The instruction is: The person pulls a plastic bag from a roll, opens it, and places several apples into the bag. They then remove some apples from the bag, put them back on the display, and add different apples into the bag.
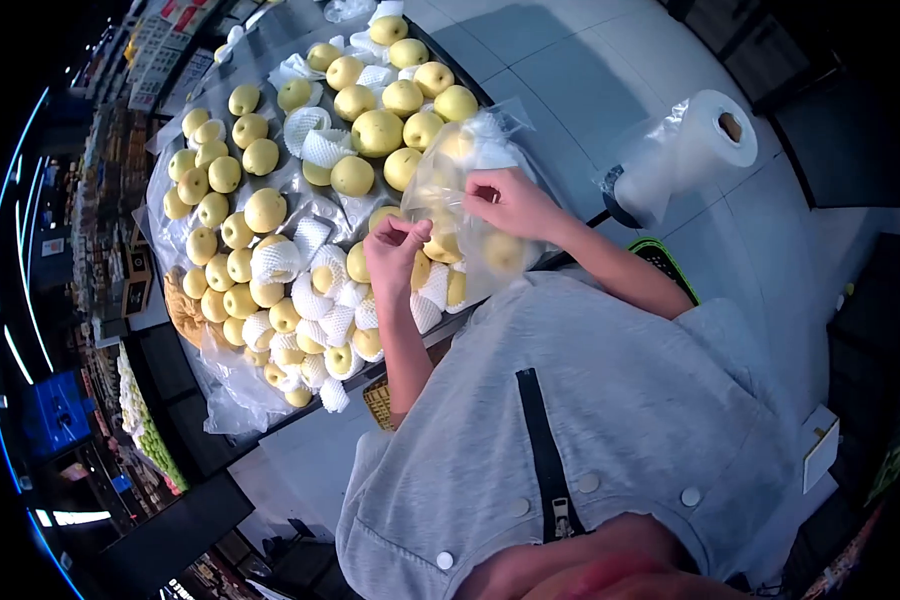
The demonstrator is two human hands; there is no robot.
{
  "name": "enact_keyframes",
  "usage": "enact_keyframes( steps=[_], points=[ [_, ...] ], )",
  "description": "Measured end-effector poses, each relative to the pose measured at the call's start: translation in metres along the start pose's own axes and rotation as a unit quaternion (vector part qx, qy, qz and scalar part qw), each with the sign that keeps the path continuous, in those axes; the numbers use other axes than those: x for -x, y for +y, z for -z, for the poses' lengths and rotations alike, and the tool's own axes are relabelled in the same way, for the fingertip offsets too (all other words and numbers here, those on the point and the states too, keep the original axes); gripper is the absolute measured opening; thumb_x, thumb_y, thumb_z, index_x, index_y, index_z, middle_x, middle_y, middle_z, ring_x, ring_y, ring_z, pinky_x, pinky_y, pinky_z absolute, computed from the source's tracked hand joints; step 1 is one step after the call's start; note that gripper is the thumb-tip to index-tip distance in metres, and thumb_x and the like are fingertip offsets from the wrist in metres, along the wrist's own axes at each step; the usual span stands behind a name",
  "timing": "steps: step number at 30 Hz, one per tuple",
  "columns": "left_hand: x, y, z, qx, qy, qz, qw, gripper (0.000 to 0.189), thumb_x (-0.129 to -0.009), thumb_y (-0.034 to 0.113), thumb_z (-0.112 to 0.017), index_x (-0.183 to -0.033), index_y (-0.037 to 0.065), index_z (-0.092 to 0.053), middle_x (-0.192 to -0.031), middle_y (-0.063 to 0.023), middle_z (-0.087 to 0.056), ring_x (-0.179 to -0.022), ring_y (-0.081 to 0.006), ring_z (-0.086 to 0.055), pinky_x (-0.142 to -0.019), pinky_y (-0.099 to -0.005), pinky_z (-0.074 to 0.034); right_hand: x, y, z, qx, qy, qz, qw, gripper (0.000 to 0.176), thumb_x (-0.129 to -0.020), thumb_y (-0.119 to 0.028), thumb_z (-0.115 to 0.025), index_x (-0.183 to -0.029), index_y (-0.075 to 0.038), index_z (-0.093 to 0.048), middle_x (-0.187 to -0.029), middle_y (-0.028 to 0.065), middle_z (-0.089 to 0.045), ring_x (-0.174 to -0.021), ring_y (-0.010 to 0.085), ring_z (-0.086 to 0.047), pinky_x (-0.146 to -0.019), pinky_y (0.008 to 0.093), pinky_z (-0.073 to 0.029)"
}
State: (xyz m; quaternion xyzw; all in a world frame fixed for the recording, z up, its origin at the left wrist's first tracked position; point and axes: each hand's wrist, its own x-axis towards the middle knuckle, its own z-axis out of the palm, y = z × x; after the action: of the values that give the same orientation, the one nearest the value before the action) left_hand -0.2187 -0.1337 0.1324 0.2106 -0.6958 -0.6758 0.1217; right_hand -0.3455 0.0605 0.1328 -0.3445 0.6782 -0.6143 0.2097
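A clear plastic bag (490, 243) hangs in front of my chest over the near edge of the fruit display. My right hand (510, 200) pinches the upper part of the bag, with the fingers curled in. On its other side, my left hand (395, 250) is closed, thumb against fingers, at the bag's edge. Yellow, round pears (378, 133) show around and behind the bag. At least one pear (504, 250) shows through the film; whether it lies inside is hard to tell. White foam nets (327, 147) lie near my hands.
A display table (465, 318) carries many pears, some in foam nets, with loose plastic film (240, 392) at its left end. A roll of plastic bags (685, 150) stands to the right. A green-rimmed basket (667, 262) sits below my right arm.
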Motion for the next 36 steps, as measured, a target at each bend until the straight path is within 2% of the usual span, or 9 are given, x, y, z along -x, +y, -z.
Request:
enact_keyframes(
  steps=[4,12,20,25,28,30,34,35,36],
  points=[
    [0.000,0.002,0.003,-0.018,0.012,0.012,1.000,0.024,-0.082,0.016,-0.081,-0.075,0.004,-0.060,-0.070,-0.0023,-0.065,-0.063,-0.0068,-0.057,-0.061,-0.0206,-0.045,-0.004,0.007,0.022,0.035,0.051,0.010,0.998,0.015,-0.086,-0.010,-0.063,-0.078,0.001,-0.058,-0.063,0.0045,-0.058,-0.061,0.0080,-0.052,-0.057,0.0283,-0.045],
    [-0.004,0.008,0.006,-0.017,0.046,-0.016,0.999,0.014,-0.083,0.003,-0.070,-0.079,0.002,-0.057,-0.072,-0.0044,-0.064,-0.065,-0.0105,-0.061,-0.065,-0.0223,-0.048,-0.006,0.007,0.087,0.100,0.148,0.036,0.983,0.016,-0.081,-0.008,-0.062,-0.072,0.001,-0.052,-0.060,0.0062,-0.054,-0.058,0.0096,-0.048,-0.055,0.0285,-0.041],
    [0.004,0.014,-0.010,-0.028,0.046,-0.027,0.998,0.017,-0.085,0.008,-0.072,-0.079,0.003,-0.057,-0.070,-0.0023,-0.061,-0.063,-0.0087,-0.056,-0.065,-0.0214,-0.046,0.002,0.008,0.098,0.210,0.217,0.049,0.952,0.016,-0.080,-0.010,-0.064,-0.073,-0.001,-0.053,-0.066,0.0107,-0.058,-0.058,0.0218,-0.054,-0.056,0.0328,-0.044],
    [0.007,0.019,0.017,-0.175,0.055,-0.077,0.980,0.018,-0.083,0.008,-0.073,-0.080,0.001,-0.057,-0.071,-0.0023,-0.062,-0.063,-0.0089,-0.056,-0.064,-0.0231,-0.047,0.002,0.012,0.092,0.276,0.230,0.089,0.929,0.015,-0.078,-0.010,-0.064,-0.072,-0.003,-0.051,-0.068,0.0081,-0.057,-0.059,0.0256,-0.056,-0.055,0.0355,-0.045],
    [0.015,0.041,0.013,-0.326,0.083,-0.167,0.927,0.015,-0.083,0.008,-0.073,-0.084,0.000,-0.060,-0.073,-0.0038,-0.063,-0.065,-0.0102,-0.058,-0.063,-0.0250,-0.049,0.000,0.016,0.083,0.378,0.260,0.150,0.875,0.013,-0.078,-0.010,-0.063,-0.072,-0.006,-0.052,-0.069,0.0054,-0.058,-0.060,0.0256,-0.057,-0.054,0.0367,-0.045],
    [0.014,0.046,0.018,-0.370,0.124,-0.196,0.899,0.014,-0.084,0.008,-0.072,-0.085,-0.001,-0.061,-0.074,-0.0047,-0.063,-0.065,-0.0108,-0.059,-0.063,-0.0253,-0.049,-0.003,0.011,0.076,0.381,0.265,0.155,0.872,0.013,-0.078,-0.010,-0.063,-0.071,-0.007,-0.052,-0.068,0.0039,-0.058,-0.059,0.0248,-0.058,-0.053,0.0364,-0.046],
    [0.004,0.051,0.008,-0.110,0.222,-0.138,0.959,0.023,-0.092,0.016,-0.067,-0.107,0.001,-0.056,-0.095,-0.0067,-0.064,-0.079,-0.0135,-0.064,-0.065,-0.0239,-0.050,-0.010,0.000,0.059,0.335,0.258,0.149,0.894,0.013,-0.077,-0.010,-0.064,-0.071,-0.008,-0.052,-0.067,0.0033,-0.058,-0.057,0.0242,-0.058,-0.051,0.0352,-0.045],
    [0.005,0.054,0.000,-0.082,0.219,-0.113,0.966,0.030,-0.094,0.020,-0.066,-0.113,0.002,-0.051,-0.101,-0.0078,-0.062,-0.085,-0.0150,-0.066,-0.064,-0.0239,-0.051,-0.012,-0.002,0.055,0.315,0.255,0.154,0.901,0.013,-0.077,-0.010,-0.065,-0.071,-0.008,-0.052,-0.067,0.0036,-0.057,-0.057,0.0241,-0.058,-0.051,0.0351,-0.045],
    [0.005,0.057,-0.012,-0.005,0.185,-0.112,0.976,0.027,-0.091,0.014,-0.069,-0.108,0.002,-0.050,-0.099,-0.0069,-0.060,-0.082,-0.0124,-0.063,-0.064,-0.0236,-0.050,-0.014,-0.004,0.051,0.296,0.251,0.161,0.908,0.014,-0.076,-0.009,-0.065,-0.071,-0.007,-0.052,-0.066,0.0040,-0.057,-0.057,0.0241,-0.058,-0.051,0.0350,-0.045]
  ],
)
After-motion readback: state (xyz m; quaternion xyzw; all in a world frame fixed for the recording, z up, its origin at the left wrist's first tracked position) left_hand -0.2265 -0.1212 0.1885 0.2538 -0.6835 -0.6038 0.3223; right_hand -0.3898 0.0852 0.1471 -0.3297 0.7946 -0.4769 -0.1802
